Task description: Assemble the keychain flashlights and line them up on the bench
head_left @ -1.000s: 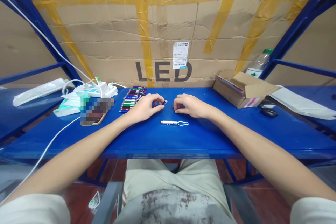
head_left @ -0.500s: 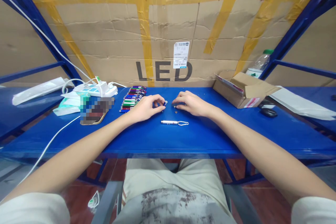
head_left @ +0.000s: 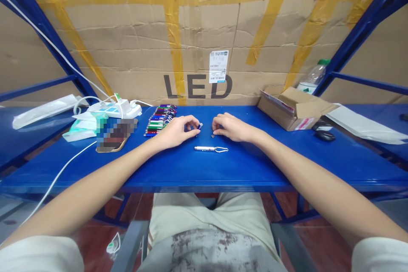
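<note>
My left hand is closed in a pinch near the middle of the desk. A small blue flashlight pokes out between its thumb and index finger, mostly covered by them. Facing it, my right hand has its fingers curled down, tips together on a tiny round button cell at the desk surface. Just in front of both hands lies a silver mini flashlight with a wire carabiner clip. Beside my left wrist is a row of several coloured mini flashlights, partly behind the hand.
Left of the row lie a phone, a white power strip and a green-white plastic packet. An open cardboard box, a black mouse and a bottle stand right. A large carton closes off the back.
My right hand's fingertips have drawn together and come down onto the button cell. The left hand keeps its pinch on the blue flashlight, nearly unmoved.
</note>
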Motion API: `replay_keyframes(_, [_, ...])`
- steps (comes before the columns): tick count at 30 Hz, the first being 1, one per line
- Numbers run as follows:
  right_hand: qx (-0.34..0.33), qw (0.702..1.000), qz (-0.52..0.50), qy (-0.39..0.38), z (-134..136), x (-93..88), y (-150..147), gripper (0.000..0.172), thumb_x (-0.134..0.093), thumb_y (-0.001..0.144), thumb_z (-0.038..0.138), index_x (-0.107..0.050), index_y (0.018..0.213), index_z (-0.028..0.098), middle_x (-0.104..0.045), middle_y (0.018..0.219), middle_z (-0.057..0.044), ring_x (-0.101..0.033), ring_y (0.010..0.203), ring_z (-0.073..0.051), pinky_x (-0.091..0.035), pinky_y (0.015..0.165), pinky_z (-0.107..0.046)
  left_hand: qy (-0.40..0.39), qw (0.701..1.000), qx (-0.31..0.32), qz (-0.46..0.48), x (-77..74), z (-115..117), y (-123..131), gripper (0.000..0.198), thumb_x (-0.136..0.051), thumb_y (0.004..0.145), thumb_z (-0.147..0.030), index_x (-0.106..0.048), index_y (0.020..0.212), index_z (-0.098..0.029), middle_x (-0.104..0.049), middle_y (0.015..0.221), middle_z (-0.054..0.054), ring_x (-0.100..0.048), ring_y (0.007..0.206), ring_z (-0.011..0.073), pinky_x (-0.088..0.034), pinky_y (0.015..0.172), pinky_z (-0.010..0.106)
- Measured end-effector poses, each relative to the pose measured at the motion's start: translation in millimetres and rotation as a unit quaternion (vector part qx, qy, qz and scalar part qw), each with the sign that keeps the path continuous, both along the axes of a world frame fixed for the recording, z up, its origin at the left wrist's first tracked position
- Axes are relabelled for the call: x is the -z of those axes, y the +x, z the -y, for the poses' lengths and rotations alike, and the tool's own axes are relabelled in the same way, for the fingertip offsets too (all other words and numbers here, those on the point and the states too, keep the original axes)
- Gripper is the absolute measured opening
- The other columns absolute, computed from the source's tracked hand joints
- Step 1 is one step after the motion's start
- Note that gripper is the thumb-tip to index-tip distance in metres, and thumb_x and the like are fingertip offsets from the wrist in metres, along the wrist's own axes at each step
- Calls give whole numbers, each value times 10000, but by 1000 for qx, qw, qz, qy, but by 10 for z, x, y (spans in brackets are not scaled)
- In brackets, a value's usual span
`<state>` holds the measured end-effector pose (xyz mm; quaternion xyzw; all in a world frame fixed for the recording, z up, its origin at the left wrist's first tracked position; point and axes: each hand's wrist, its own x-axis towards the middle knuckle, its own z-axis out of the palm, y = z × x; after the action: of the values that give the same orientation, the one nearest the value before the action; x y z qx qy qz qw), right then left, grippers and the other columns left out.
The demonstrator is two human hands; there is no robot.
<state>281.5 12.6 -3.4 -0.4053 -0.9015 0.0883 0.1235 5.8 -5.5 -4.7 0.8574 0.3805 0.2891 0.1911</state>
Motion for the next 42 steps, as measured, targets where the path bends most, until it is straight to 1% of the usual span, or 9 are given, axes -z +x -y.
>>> replay_keyframes(9, [-40,997,-20,-65,3,-145,96,141,-770,921,297,-655,899,219,-749,987,-56,-650,919,-233,-440,796,-325,7,1000,5,4,-1,0,-9,229,-730,973,-413,-754,1092,-218,-795,1065,41,-711,914,212,-521,837,352])
replay_keyframes(14, [-62,991,-38,-111,20,-218,156,145,-753,915,335,-674,875,221,-779,999,-48,-679,906,-226,-457,781,-318,11,1000,9,9,5,-2,-12,214,-739,976,-402,-753,1090,-221,-797,1068,39,-713,910,209,-523,837,349])
replay_keyframes(17, [-49,996,-53,-60,6,-193,148,94,-673,980,298,-710,965,214,-780,1037,-73,-686,962,-243,-475,844,-338,11,1000,11,10,6,-5,-14,207,-741,977,-395,-752,1092,-223,-794,1056,32,-712,903,204,-521,834,345])
replay_keyframes(20, [-27,999,-24,23,-29,-115,118,172,-635,1010,249,-749,1135,214,-756,1138,-114,-667,1061,-280,-471,942,-386,9,1000,12,9,5,-5,-13,201,-742,978,-395,-752,1086,-226,-794,1044,27,-711,898,202,-522,836,345])
replay_keyframes(22, [-26,999,6,39,-50,-61,97,208,-625,1024,233,-760,1182,232,-749,1171,-118,-660,1088,-291,-464,969,-402,8,1000,12,9,6,-4,-13,198,-739,980,-397,-753,1083,-228,-795,1043,28,-711,899,204,-522,840,347])
replay_keyframes(26, [-28,999,26,32,-44,-20,60,122,-631,1029,207,-745,1066,233,-775,1101,-90,-666,1064,-280,-454,952,-387,7,1000,11,3,10,-5,-11,204,-736,980,-401,-749,1086,-227,-793,1032,29,-711,900,204,-523,844,347])
replay_keyframes(31, [10,999,31,-9,24,-73,32,46,-646,1026,195,-673,1001,223,-787,1065,-74,-671,1026,-267,-429,862,-356,5,1000,13,0,6,4,-2,225,-727,980,-419,-751,1090,-225,-793,1037,36,-707,905,207,-528,853,347])
replay_keyframes(35, [33,998,40,-30,52,-105,22,63,-658,1027,211,-638,968,220,-788,1065,-72,-671,1020,-268,-397,837,-354,-3,1000,13,-1,-1,13,4,248,-725,976,-438,-754,1092,-221,-792,1035,41,-707,900,210,-539,857,353])
replay_keyframes(42, [35,999,37,-16,49,-112,25,68,-648,1025,200,-662,1084,232,-795,1153,-71,-676,1115,-286,-372,857,-359,-3,1000,15,0,-1,13,2,254,-723,978,-444,-756,1093,-221,-794,1027,45,-712,904,212,-547,858,350])
